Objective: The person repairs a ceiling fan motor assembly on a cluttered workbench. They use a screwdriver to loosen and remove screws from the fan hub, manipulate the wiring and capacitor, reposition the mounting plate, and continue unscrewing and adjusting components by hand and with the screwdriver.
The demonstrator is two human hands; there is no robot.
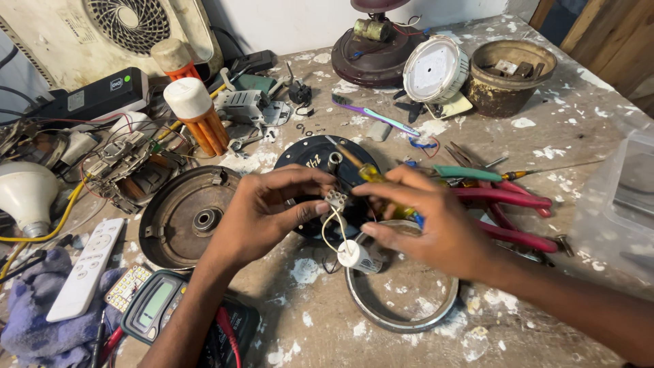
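My left hand (262, 215) pinches a small white terminal block (334, 199) between thumb and fingers. White wires run down from it to a small white cylindrical capacitor (354, 257) hanging below. My right hand (436, 221) grips a yellow-handled screwdriver (371, 174), its shaft pointing up and left above the block. Both hands work over a black round motor plate (313, 153). A metal ring (402, 300) lies on the bench under my right hand.
A dark round fan housing (184, 215) sits at left, a multimeter (157, 307) and white remote (85, 269) near the front left. Red-handled pliers (511, 204) lie at right, a clear plastic box (616, 204) at far right. Orange ribbed cylinders (201, 119), a rusty bowl (507, 75) and clutter fill the back.
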